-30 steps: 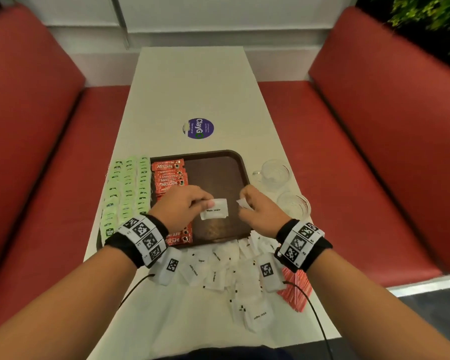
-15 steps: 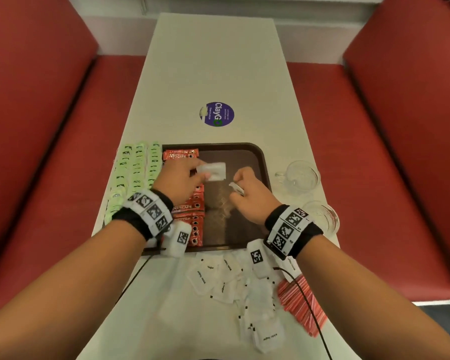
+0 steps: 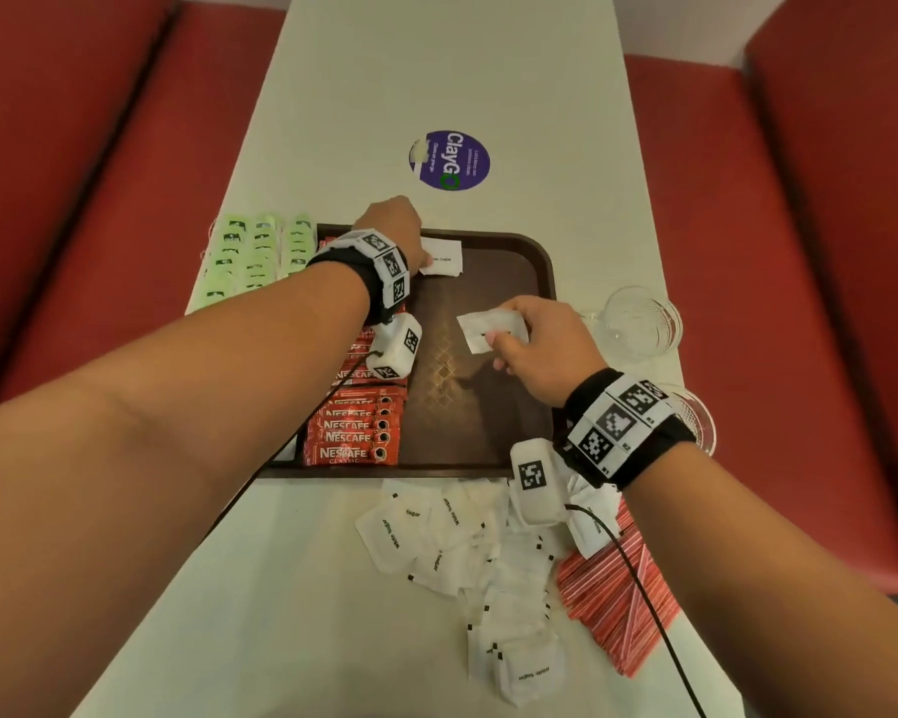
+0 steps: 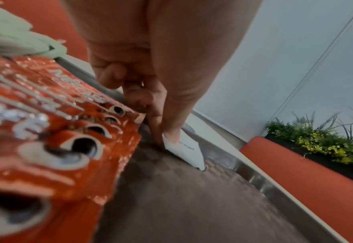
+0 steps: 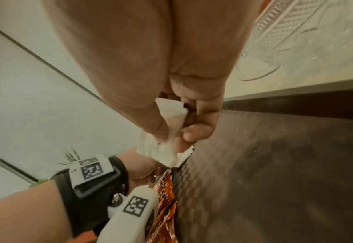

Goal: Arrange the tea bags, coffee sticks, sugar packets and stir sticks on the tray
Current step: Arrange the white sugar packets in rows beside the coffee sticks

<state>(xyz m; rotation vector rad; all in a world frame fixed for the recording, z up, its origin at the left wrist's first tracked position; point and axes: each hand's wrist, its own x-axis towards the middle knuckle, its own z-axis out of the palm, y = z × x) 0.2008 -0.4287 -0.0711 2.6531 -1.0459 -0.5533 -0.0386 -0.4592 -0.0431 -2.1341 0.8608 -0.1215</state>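
coffee sticks (image 3: 356, 427) & green tea bags (image 3: 257, 256) already lined up at the left of the tray (image 3: 488, 406); sugar pile (image 3: 467, 541) & stir sticks (image 3: 613, 603) not yet on it. left hand (image 3: 390, 225), half a sec ago mid-tray, now pinches the first sugar packet (image 3: 440, 257) down at the far edge. right hand (image 3: 540, 344) pinches another packet (image 3: 491, 329) above the tray, more unfolded than before.
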